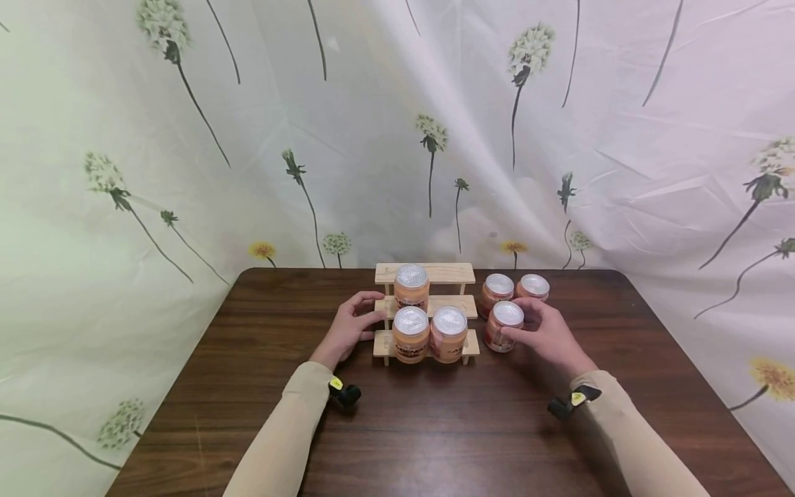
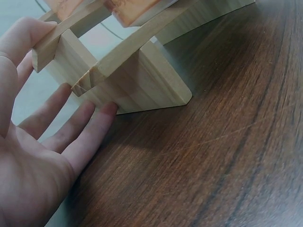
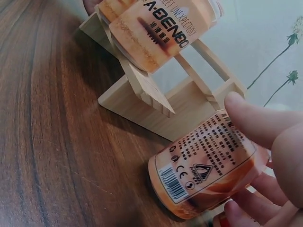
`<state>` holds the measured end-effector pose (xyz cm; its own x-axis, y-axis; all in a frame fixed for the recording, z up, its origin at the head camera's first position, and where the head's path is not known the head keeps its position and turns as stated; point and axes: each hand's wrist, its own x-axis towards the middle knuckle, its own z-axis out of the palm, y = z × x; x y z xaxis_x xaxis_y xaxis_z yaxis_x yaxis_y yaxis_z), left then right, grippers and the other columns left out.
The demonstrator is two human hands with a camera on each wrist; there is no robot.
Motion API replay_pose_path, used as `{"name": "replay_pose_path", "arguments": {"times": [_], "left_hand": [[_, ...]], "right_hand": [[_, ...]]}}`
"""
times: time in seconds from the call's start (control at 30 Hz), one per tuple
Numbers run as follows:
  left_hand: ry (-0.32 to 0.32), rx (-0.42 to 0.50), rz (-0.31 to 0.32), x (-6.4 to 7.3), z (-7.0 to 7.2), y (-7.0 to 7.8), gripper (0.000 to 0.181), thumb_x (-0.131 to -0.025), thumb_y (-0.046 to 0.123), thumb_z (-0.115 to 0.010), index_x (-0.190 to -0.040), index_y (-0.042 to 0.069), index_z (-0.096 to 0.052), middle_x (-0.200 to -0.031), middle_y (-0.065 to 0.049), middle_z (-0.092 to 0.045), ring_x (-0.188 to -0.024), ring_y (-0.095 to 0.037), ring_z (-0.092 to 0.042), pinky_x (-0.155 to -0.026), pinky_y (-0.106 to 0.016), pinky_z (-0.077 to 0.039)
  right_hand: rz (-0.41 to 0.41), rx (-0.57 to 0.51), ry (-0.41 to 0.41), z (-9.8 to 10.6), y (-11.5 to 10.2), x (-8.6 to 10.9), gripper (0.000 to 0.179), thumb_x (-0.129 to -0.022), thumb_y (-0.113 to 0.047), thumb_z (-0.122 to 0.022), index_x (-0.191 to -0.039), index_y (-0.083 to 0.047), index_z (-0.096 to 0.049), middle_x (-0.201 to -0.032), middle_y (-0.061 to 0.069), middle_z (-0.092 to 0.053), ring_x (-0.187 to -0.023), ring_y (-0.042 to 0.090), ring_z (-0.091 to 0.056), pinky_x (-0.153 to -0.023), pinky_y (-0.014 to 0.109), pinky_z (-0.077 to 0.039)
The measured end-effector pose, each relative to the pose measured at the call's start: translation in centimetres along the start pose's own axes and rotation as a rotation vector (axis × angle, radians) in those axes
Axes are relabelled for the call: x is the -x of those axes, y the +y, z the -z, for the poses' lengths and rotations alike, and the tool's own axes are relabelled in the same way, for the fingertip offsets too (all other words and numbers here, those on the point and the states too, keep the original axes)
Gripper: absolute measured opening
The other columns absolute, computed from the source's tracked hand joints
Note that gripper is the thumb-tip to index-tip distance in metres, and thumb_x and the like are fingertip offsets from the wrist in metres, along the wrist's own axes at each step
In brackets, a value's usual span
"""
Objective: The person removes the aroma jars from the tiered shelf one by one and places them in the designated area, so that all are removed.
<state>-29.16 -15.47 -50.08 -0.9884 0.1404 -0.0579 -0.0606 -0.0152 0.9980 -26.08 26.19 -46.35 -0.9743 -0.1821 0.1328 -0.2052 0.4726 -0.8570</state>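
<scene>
A three-tier wooden rack stands on the table, holding several orange-labelled jars with clear, ridged lids. Two jars sit side by side on its bottom tier, and one jar stands on the tier above. At the rack's left end is my left hand, its fairly straight fingers touching the side panel and its thumb at a shelf end. My right hand grips another jar between thumb and fingers, just right of the rack. That jar's printed back label and barcode face the right wrist camera.
Behind the gripped jar, two more jars stand together on the dark wood table. A white cloth with a dandelion print hangs behind the table's far edge. Each wrist carries a small black camera.
</scene>
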Motion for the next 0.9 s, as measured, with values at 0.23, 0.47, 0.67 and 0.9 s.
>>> {"name": "replay_pose_path", "arguments": {"times": [0.23,0.47,0.67,0.9], "left_hand": [[0.004,-0.003,0.007,-0.1,-0.1,0.0,0.041,-0.099,0.017,-0.075,-0.137,0.015,-0.062,-0.147,-0.015,-0.048,-0.113,-0.024,-0.065,-0.078,-0.039,-0.063],[0.019,-0.009,0.009,-0.1,-0.1,0.0,0.039,-0.099,0.017,-0.075,-0.136,0.016,-0.063,-0.147,-0.014,-0.049,-0.113,-0.025,-0.064,-0.077,-0.039,-0.063],[0.023,-0.012,0.009,-0.1,-0.2,0.0,0.039,-0.099,0.019,-0.076,-0.136,0.016,-0.063,-0.146,-0.015,-0.049,-0.114,-0.026,-0.065,-0.078,-0.040,-0.063],[0.015,-0.005,0.008,-0.1,-0.2,0.0,0.040,-0.099,0.018,-0.076,-0.137,0.017,-0.063,-0.145,-0.014,-0.050,-0.114,-0.026,-0.064,-0.078,-0.040,-0.063]], "right_hand": [[0.022,-0.086,0.054,0.7,-1.3,0.0,0.062,-0.090,-0.022,-0.087,-0.139,0.003,-0.057,-0.134,0.023,-0.064,-0.118,0.033,-0.065,-0.094,0.027,-0.056],[0.081,-0.158,0.121,0.8,-3.3,-0.8,0.059,-0.094,-0.021,-0.083,-0.139,0.003,-0.055,-0.137,0.025,-0.062,-0.129,0.039,-0.059,-0.110,0.046,-0.050],[0.168,-0.154,0.085,-0.1,-5.6,-1.7,0.053,-0.094,-0.017,-0.081,-0.137,0.004,-0.057,-0.137,0.028,-0.062,-0.129,0.042,-0.060,-0.108,0.054,-0.049],[0.189,-0.224,-0.025,-2.3,-8.3,-3.3,0.053,-0.096,-0.014,-0.078,-0.141,0.001,-0.056,-0.142,0.029,-0.059,-0.134,0.039,-0.057,-0.110,0.048,-0.050]]}}
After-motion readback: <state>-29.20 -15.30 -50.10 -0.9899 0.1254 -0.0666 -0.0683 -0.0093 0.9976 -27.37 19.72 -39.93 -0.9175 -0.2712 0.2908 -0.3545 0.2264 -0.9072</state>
